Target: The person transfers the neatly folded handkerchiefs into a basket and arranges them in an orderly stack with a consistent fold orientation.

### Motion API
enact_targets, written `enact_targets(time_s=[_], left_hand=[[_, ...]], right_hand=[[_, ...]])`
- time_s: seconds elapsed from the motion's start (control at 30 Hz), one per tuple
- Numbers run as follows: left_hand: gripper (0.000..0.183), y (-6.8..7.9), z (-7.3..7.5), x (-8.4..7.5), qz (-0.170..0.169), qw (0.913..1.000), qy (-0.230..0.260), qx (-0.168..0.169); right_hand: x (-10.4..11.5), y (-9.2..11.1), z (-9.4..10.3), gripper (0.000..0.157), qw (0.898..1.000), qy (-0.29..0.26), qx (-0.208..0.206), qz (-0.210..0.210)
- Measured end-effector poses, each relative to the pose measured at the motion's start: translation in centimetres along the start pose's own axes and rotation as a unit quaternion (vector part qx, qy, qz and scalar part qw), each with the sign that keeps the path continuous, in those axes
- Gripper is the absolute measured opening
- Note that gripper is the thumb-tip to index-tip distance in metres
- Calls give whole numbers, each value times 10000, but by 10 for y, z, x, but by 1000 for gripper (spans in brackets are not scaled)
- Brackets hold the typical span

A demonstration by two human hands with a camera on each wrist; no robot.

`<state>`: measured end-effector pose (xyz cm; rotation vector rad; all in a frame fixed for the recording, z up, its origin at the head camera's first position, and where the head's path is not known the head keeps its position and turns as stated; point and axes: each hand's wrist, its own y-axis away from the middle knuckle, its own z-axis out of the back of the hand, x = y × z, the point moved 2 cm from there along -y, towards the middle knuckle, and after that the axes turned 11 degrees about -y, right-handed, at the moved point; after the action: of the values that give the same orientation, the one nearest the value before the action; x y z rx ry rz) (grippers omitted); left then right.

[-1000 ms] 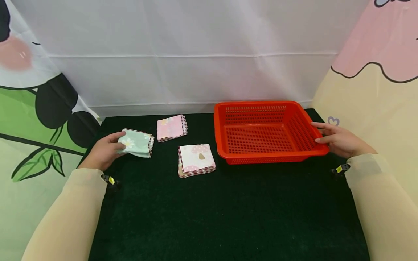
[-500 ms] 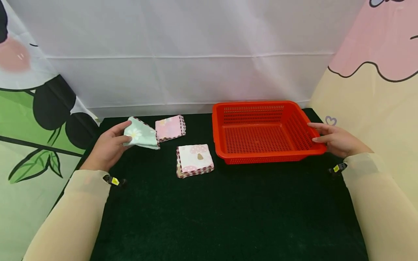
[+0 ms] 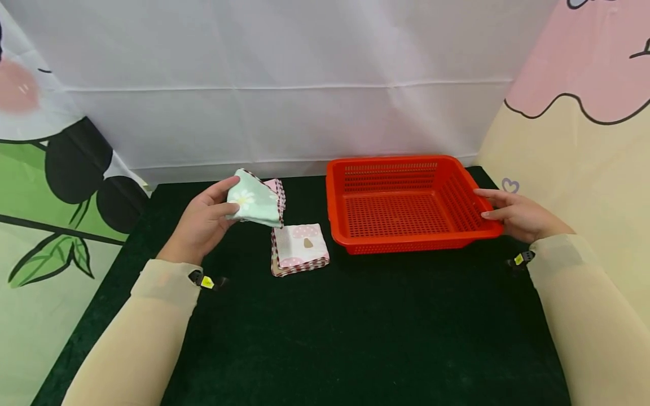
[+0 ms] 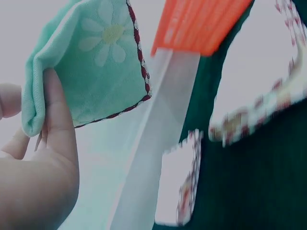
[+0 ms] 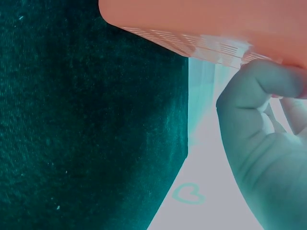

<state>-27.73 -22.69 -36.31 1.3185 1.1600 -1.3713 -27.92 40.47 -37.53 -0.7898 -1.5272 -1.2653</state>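
Observation:
My left hand [image 3: 200, 223] pinches a folded mint-green towel [image 3: 256, 198] with a daisy print and checked edging, raised above the table. In the left wrist view, the thumb and fingers grip the folded side of the towel, its free corner sticking out. Behind it a folded pink towel [image 3: 276, 187] is mostly covered from the head view. Nearer lies a folded white towel [image 3: 304, 243] with a pink mushroom print. On the right, a red plastic basket [image 3: 401, 246] stands with nothing in it. My right hand [image 3: 523, 217] holds the basket's right rim between thumb and fingers.
The table has a dark green cloth [image 3: 355, 338]. A white curtain [image 3: 284, 124] hangs directly behind its far edge. Printed sheets flank both sides, with a leaf design [image 3: 51, 262] on the left and a cream and pink sheet [image 3: 574, 152] on the right.
My left hand has lifted the mint-green towel off the table and carried it rightward, in front of the pink towel. My right hand stays at the basket's rim.

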Motion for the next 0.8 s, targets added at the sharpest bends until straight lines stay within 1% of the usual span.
enact_targets(time_s=[0.1,0.3,0.47,0.6,0.8], left_hand=[[63,-3,-18,-5,-69,9999,-1,118],[64,-11,-53,-13,-160,9981,306,513],[64,-17,-78,-16,-170,9968,355,691],[64,-24,-95,-16,-90,9965,454,702],[62,-37,-122,-12,21,9964,618,584]], right_hand=[[-1,-1,1,70,10000,-8,-4,-9],[-1,-2,2,70,10000,-11,-36,-17],[-1,-3,1,71,10000,23,-36,-34],[-1,-4,1,72,9999,114,-23,-2],[-1,-4,3,71,10000,27,-13,-10]])
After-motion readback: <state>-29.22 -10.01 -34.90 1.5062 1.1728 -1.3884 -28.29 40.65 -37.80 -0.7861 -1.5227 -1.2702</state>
